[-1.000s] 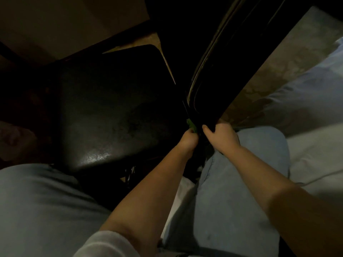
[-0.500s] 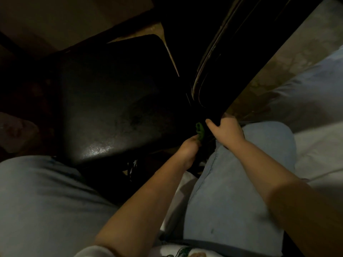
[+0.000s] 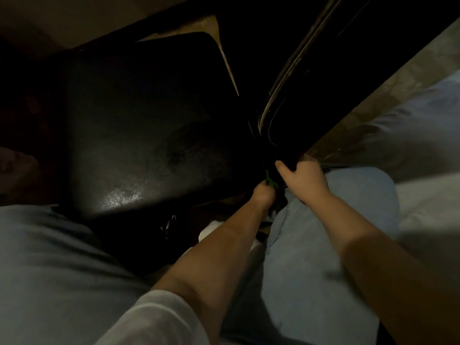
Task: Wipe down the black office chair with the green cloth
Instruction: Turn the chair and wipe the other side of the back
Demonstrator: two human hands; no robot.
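Sliding down to the backrest [image 3: 323, 95] base, our left hand [image 3: 263, 193] clutches the green cloth [image 3: 269, 180]; our right hand [image 3: 302, 178] grips its edge.

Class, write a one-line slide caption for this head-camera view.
The left hand grips the green cloth beside the black seat while the right hand holds the backrest by its lower edge.
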